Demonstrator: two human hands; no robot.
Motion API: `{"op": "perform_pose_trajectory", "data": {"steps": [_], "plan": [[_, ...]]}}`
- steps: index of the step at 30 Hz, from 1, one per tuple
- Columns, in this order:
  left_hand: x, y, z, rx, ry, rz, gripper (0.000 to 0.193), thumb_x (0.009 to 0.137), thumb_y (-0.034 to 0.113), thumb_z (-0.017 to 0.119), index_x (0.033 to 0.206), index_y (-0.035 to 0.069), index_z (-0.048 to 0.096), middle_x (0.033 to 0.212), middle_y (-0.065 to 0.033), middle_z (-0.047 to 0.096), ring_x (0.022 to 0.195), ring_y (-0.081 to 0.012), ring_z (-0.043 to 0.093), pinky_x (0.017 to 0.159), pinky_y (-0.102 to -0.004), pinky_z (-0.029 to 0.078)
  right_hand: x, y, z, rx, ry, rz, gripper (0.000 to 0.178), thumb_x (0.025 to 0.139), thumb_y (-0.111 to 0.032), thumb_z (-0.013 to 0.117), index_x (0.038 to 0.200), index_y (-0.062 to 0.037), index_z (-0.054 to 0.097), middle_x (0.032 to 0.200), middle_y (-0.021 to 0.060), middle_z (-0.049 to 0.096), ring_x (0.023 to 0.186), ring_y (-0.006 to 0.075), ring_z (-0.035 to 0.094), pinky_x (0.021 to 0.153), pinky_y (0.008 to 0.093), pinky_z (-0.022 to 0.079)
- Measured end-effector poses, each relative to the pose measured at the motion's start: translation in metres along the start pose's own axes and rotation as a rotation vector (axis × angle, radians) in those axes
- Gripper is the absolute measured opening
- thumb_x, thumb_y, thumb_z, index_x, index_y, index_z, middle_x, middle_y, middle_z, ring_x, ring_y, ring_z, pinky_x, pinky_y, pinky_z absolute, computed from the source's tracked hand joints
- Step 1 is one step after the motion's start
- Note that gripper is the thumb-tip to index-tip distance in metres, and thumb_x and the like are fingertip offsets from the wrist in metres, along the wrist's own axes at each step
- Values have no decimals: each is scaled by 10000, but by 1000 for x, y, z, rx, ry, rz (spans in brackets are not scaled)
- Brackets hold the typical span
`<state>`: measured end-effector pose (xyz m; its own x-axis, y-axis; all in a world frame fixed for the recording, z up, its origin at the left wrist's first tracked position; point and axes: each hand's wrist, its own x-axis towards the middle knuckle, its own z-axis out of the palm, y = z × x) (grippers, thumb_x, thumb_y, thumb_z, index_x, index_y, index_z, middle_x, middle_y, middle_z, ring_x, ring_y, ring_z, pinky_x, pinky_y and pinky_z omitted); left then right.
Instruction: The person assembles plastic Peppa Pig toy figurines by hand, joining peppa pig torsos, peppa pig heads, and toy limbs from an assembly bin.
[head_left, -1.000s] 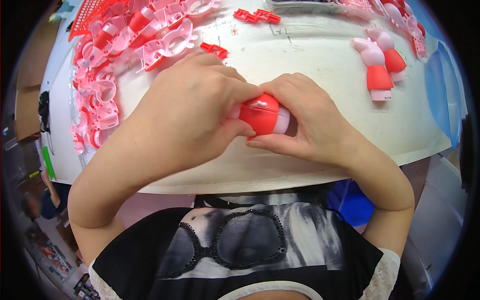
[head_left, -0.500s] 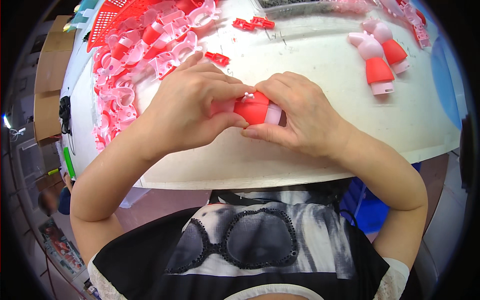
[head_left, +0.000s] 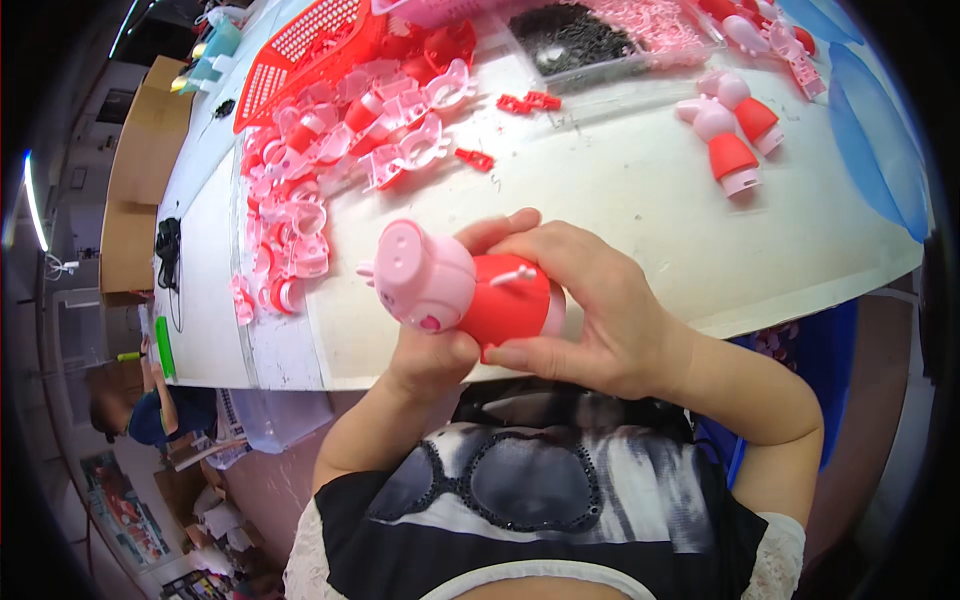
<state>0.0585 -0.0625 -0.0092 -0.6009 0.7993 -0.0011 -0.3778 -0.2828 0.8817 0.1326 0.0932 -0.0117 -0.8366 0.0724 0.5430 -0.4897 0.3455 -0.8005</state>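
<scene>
A: L side first, pls. Up & L of grip?
B: Farthest off, red mesh basket (head_left: 285,75), red pcs inside. Below basket, nearer grip: heap of loose pink/red shells (head_left: 305,258), apparently unjoined. Lots left, prob.
A: And L hand?
B: L hand (head_left: 435,355) cupped under & behind pig fig (head_left: 455,285), thumb near neck, fingers showing past far side. Palm hidden; can't tell how tight.
A: Pig fig itself?
B: Right in grip, between both hands, head to L, pink base to R. Head, red body, arm & base all together; looks mostly done, IMO. Seams fully pressed home? Can't tell.
A: Above grip?
B: Single red clip (head_left: 475,159), then two more clips (head_left: 528,103) beyond, close together. Loose, prob. unused. Farther up & a bit R: clear tray (head_left: 580,75) w/ small black & pink bits.
A: R hand?
B: R hand (head_left: 620,310) curled round lower body & base end, thumb on near side, fingers over far side. Closed to body width, no more.
A: R of grip?
B: Well apart, up & R: two similar figs (head_left: 733,160) lying side by side. Look whole, so prob. done. Past those, blue plastic (head_left: 868,150).
</scene>
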Motion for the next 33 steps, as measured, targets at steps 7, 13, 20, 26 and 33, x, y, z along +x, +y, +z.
{"op": "perform_pose_trajectory", "data": {"steps": [7,13,20,26,33], "plan": [[-20,-6,-10,13,21,-16,784,586,342,803,1204,0,462,1352,-196,337,1190,-290,428,963,-408,386,-22,-7,28,23,63,21,542,722,-299,695,1096,33,486,944,184,557,835,323,555,723,368,461],[-36,-8,-12,29,63,-62,752,594,317,799,1190,1,467,1335,-187,354,1162,-280,453,952,-392,397,-31,-8,38,180,40,131,543,723,-271,699,1109,40,478,1007,193,571,857,338,577,752,370,468],[-32,-8,-5,-35,152,-76,698,635,292,777,1186,-5,468,1318,-172,383,1127,-246,486,934,-358,414,-34,1,49,318,108,141,459,744,-208,680,1101,15,497,1009,179,576,896,292,583,777,336,459],[-19,-13,-11,56,119,-102,731,720,324,732,1269,-25,398,1307,-132,417,1135,-218,484,946,-345,404,-30,10,35,770,-14,559,366,829,-229,623,1088,-2,498,960,43,545,868,107,523,756,241,432],[-19,-11,-2,-135,77,-182,742,806,342,630,1342,-23,268,1340,-155,370,1210,-259,423,978,-377,399,-37,10,26,1011,31,652,448,873,-248,568,1214,3,422,1125,70,481,1011,137,486,871,254,393]]}}
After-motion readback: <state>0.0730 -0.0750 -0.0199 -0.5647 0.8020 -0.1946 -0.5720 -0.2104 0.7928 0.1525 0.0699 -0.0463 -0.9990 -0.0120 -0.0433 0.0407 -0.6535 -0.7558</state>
